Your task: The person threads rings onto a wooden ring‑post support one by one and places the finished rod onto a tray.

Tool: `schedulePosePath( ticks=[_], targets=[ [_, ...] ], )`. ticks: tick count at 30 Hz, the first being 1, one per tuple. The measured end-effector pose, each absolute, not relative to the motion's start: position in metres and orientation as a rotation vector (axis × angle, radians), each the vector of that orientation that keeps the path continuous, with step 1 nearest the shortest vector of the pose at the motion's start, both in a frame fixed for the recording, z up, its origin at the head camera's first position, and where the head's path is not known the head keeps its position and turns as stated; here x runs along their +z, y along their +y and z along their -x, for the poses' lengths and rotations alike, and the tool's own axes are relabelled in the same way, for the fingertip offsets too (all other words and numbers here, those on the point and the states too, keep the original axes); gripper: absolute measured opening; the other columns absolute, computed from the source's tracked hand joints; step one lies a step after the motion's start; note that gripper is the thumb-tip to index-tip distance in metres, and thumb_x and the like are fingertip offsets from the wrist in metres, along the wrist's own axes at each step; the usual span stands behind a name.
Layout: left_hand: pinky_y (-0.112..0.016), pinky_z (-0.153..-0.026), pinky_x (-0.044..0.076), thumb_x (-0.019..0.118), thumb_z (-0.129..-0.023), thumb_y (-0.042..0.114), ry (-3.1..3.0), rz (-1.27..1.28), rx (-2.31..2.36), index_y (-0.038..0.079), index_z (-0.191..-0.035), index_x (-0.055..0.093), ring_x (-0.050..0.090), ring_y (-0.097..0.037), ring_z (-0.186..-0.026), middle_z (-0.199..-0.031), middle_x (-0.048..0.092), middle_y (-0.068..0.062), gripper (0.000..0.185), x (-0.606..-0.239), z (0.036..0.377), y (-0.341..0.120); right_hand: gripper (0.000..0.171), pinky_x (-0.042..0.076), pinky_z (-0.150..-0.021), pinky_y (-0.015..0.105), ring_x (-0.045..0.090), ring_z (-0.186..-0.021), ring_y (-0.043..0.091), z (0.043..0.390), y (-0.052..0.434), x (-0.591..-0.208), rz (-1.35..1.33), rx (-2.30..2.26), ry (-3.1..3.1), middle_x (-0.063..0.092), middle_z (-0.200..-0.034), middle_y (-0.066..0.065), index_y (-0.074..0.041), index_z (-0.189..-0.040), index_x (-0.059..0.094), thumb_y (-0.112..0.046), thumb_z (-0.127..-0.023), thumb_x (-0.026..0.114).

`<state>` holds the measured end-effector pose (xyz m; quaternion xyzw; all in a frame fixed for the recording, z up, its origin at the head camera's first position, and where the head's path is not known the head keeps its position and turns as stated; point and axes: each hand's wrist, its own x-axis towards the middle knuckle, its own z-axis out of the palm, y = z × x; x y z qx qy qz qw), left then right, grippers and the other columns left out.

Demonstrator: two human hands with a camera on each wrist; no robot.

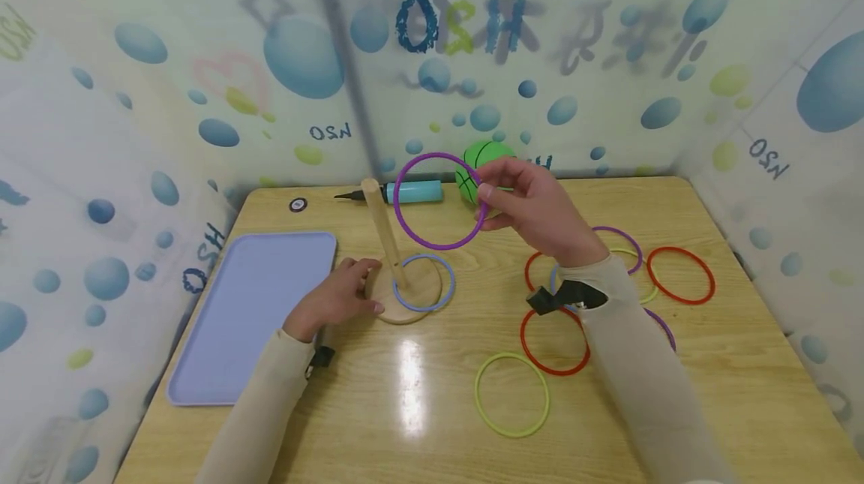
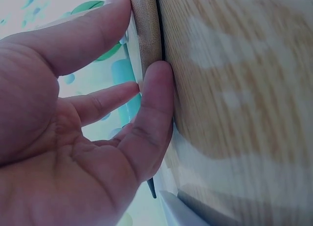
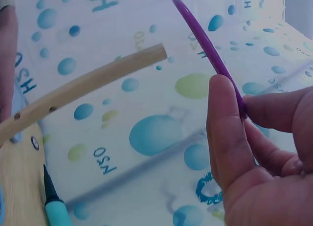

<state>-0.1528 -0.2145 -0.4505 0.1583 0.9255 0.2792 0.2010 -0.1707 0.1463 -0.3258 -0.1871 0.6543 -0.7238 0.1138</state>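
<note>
A purple ring [image 1: 440, 247] is pinched between the thumb and fingers of my right hand [image 1: 533, 202]. It hangs upright in the air, right of the wooden peg [image 1: 382, 232]; in the right wrist view the purple ring [image 3: 205, 45] appears nearly edge-on beyond the peg's top [image 3: 156, 54]. The peg rises, leaning in this view, from a round wooden base [image 1: 405, 313]. My left hand [image 1: 337, 293] holds the base's left edge, thumb and fingers spread along its rim [image 2: 146, 35]. A blue ring [image 1: 454, 285] lies around the peg's foot, reaching past the base's right side.
Red rings [image 1: 714, 285], purple, blue and yellow ones lie at the right, partly under my right forearm. Nearer is a yellow-green ring [image 1: 547, 401]. A lavender tray [image 1: 259, 311] lies left. Along the back are a teal pump [image 1: 418, 192], a green ball [image 1: 487, 154] and a small black disc [image 1: 298, 205].
</note>
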Motion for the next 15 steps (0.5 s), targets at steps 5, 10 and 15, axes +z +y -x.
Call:
schedulePosePath(
  ticks=[5,10,15],
  targets=[
    [-0.051,-0.097,0.052,0.083,-0.093,0.023,2.600,-0.469,0.766,0.002,-0.156,0.044,0.062,-0.035,-0.113,-0.130,0.052,-0.026,0.077,-0.449,0.153,-0.212,0.020,0.065,-0.078,0.038,0.072,-0.086,0.019,0.173,0.129,-0.317,0.561,-2.205,1.783,0.065,-0.104,0.007,-0.004,-0.125,0.065,-0.006,-0.105,0.063],
    [-0.050,-0.095,0.052,0.084,-0.093,0.024,2.626,-0.464,0.705,0.004,-0.156,0.045,0.059,-0.031,-0.109,-0.130,0.053,-0.024,0.077,-0.448,0.153,-0.211,0.018,0.065,-0.078,0.038,0.072,-0.085,0.019,0.180,0.109,-0.322,0.547,-2.231,1.693,0.064,-0.101,0.010,-0.005,-0.123,0.065,-0.003,-0.106,0.061],
    [-0.050,-0.093,0.051,0.083,-0.093,0.025,2.622,-0.486,0.692,0.003,-0.156,0.045,0.058,-0.030,-0.107,-0.129,0.054,-0.024,0.076,-0.447,0.153,-0.211,0.017,0.065,-0.075,0.036,0.072,-0.083,0.018,0.188,0.096,-0.334,0.512,-2.250,1.607,0.065,-0.095,0.007,-0.007,-0.118,0.066,0.002,-0.106,0.057]
  ],
)
